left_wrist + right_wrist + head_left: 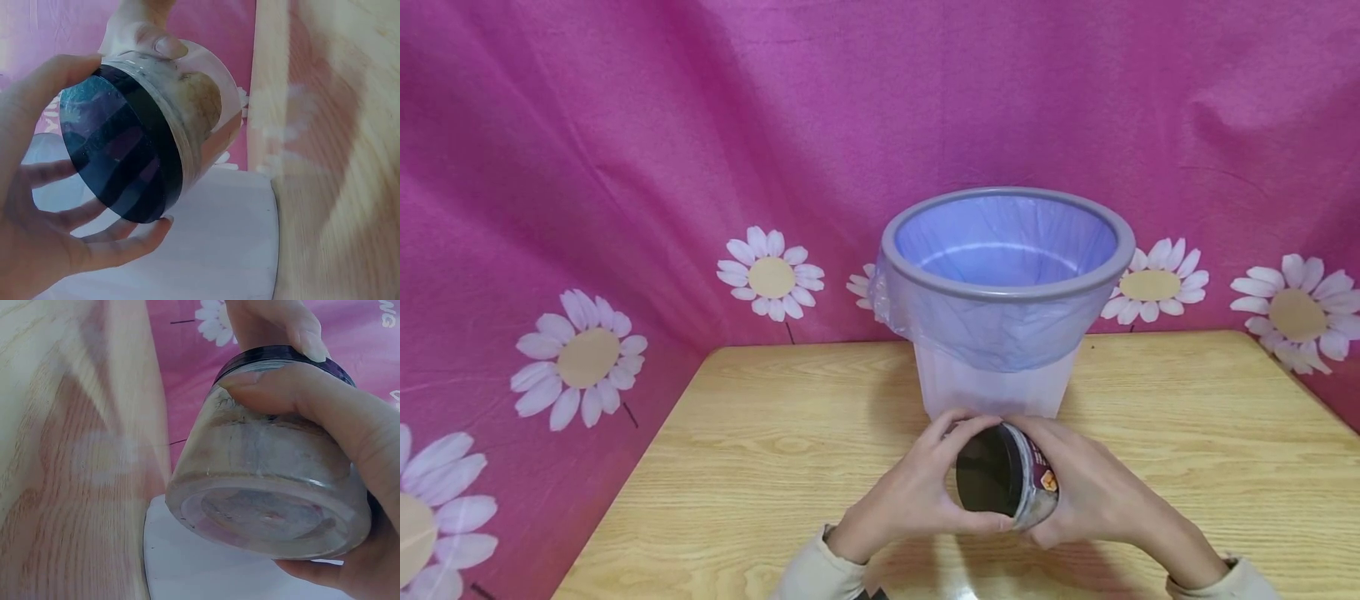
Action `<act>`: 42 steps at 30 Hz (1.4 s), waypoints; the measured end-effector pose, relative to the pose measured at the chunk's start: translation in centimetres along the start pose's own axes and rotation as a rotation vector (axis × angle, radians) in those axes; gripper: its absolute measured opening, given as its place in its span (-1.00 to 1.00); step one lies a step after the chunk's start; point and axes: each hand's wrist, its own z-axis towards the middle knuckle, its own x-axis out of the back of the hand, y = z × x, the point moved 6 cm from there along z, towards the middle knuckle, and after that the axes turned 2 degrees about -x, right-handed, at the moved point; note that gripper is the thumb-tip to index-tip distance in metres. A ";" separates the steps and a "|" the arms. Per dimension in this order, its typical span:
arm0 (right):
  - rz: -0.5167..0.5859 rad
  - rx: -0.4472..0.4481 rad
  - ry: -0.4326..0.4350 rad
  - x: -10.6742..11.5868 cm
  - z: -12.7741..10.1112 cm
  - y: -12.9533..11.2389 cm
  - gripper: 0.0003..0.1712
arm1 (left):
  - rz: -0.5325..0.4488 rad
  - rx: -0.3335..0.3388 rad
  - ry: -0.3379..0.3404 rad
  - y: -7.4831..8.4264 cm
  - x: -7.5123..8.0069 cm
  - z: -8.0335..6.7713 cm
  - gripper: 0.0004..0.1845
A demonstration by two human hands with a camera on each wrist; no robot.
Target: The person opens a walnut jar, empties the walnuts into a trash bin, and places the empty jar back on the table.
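A clear plastic jar (pixel 1042 490) with a dark label is held tilted on its side above the table, in front of the bin. Its black lid (pixel 988 473) faces left. My left hand (pixel 912 493) grips the lid by its edge, thumb and fingers spread around it. The right hand (pixel 1093 490) holds the jar's body, and its thumb lies across the side near the lid in the right wrist view. Something brownish shows through the jar wall (pixel 199 103) in the left wrist view; its kind is unclear. The jar's round base (pixel 265 515) faces the right wrist camera.
A white waste bin (pixel 996 387) with a grey rim (pixel 1007 293) stands upright just beyond the hands. Its bluish bag (pixel 1000 333) is folded over the outside. The wooden table (pixel 775 442) ends at a pink cloth (pixel 820 125) printed with white daisies.
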 end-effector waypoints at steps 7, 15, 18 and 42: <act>0.002 0.018 0.001 0.1 0.0 -0.1 0.21 | 0.037 -0.111 -0.056 0.4 -0.4 0.1 0.17; 0.019 0.016 -0.005 0.0 0.0 0.0 0.20 | 0.032 -0.087 -0.039 0.3 -0.4 0.1 0.11; 0.020 0.013 -0.011 -0.1 0.0 0.1 0.22 | 0.026 -0.060 -0.043 0.2 -0.3 0.0 0.11; 0.016 0.016 -0.005 -0.1 0.1 0.1 0.22 | 0.059 -0.028 -0.042 0.1 0.1 0.0 0.09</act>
